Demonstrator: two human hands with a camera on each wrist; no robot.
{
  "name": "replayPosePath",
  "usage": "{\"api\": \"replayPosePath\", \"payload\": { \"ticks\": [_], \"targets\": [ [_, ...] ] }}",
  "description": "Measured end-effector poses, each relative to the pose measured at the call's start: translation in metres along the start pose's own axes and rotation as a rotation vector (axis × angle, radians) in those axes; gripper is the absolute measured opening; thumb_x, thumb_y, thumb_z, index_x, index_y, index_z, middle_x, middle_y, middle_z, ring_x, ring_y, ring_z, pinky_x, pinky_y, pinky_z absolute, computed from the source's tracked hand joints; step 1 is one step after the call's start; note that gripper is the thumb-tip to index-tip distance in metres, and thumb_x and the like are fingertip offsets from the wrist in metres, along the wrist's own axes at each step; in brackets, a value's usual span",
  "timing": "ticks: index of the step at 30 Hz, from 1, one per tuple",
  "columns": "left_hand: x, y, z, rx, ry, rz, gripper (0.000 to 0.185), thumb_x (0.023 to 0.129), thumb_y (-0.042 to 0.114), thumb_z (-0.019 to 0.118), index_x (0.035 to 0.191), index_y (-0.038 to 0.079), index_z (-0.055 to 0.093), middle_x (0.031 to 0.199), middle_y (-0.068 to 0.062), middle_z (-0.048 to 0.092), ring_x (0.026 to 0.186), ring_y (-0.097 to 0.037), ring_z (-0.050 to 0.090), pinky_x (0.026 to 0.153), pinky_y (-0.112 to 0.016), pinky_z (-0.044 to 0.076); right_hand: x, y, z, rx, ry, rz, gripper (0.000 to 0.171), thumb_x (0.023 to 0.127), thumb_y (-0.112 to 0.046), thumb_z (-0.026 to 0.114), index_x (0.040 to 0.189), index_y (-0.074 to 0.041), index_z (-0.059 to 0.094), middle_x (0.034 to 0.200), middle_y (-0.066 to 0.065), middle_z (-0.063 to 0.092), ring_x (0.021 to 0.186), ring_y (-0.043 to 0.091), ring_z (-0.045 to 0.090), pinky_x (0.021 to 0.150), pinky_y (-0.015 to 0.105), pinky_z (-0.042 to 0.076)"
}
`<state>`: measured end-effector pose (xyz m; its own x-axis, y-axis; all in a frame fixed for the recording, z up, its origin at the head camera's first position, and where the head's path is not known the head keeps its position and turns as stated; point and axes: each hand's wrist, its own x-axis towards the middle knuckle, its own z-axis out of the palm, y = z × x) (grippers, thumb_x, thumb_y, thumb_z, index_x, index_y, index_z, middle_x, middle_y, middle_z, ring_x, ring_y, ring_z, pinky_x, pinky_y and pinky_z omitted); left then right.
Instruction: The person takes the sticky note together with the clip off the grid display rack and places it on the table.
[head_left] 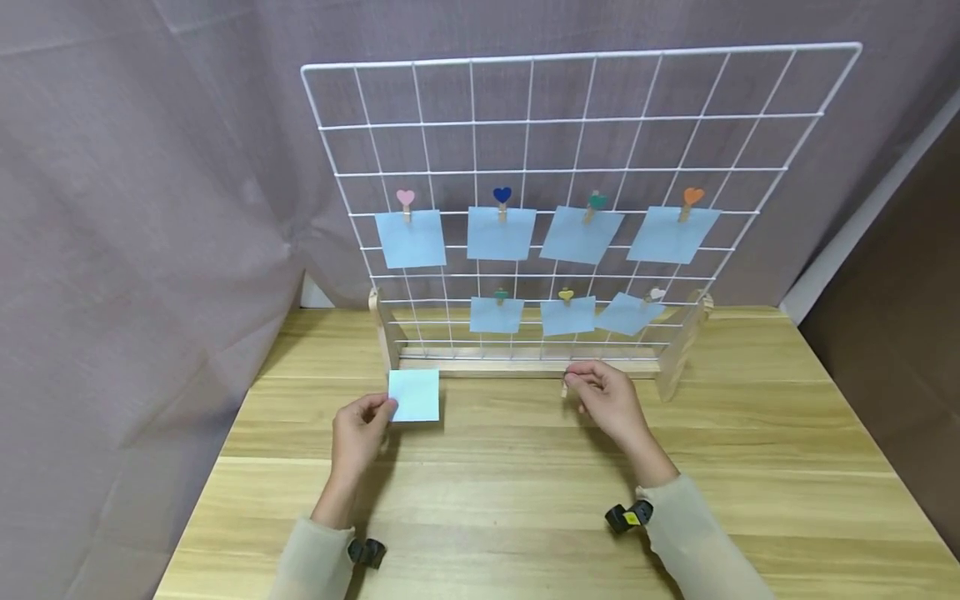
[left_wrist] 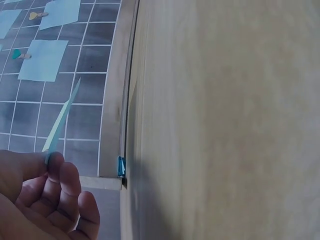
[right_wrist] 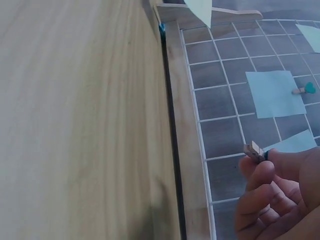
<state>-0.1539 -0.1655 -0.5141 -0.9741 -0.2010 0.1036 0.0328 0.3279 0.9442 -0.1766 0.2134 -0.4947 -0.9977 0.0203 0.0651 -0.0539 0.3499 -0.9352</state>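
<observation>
My left hand [head_left: 360, 432] pinches a square light-blue paper note [head_left: 415, 395] by its left edge, in front of the rack's lower left. Seen edge-on in the left wrist view, the same note [left_wrist: 62, 119] sits between thumb and fingers. To the right, my right hand [head_left: 611, 406] pinches a small wooden clothespin [head_left: 565, 388], its jaws pointing down in the head view. The right wrist view shows the clothespin [right_wrist: 255, 151] at the fingertips. A white wire grid [head_left: 581, 142] stands behind both hands, with several blue notes [head_left: 501, 234] clipped on it in two rows.
Heart-topped clothespins, such as a pink one [head_left: 406, 200] and an orange one [head_left: 692, 200], hold the notes. The grid stands in a wooden base [head_left: 525, 367] with side supports [head_left: 684, 346] on a wood-grain table [head_left: 480, 500]. Grey cloth [head_left: 150, 208] hangs behind.
</observation>
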Motion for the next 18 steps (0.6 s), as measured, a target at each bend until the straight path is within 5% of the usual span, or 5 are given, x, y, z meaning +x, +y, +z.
{"api": "replayPosePath", "payload": {
  "ticks": [9,18],
  "targets": [
    [-0.007,-0.002,-0.004,0.031,-0.043,-0.077,0.014,0.097,0.004,0.073,0.101,-0.008,0.078,0.073,-0.013,0.069,0.053,-0.017,0.057,0.048,-0.02,0.045,-0.006,0.013,-0.007,-0.029,-0.052,0.082,0.023,0.105,-0.015,0.066,0.117,0.005,0.068,0.088,0.017,0.074,0.048,0.02,0.054,0.039,0.024,0.04],
    [-0.011,-0.007,-0.01,0.103,-0.108,-0.122,0.015,0.098,0.005,0.072,0.103,-0.008,0.078,0.078,-0.008,0.072,0.063,-0.02,0.062,0.052,-0.022,0.05,-0.012,0.027,-0.012,-0.06,-0.084,0.106,0.025,0.105,-0.015,0.067,0.118,0.006,0.069,0.084,0.013,0.073,0.049,0.015,0.053,0.039,0.025,0.041]
  ]
}}
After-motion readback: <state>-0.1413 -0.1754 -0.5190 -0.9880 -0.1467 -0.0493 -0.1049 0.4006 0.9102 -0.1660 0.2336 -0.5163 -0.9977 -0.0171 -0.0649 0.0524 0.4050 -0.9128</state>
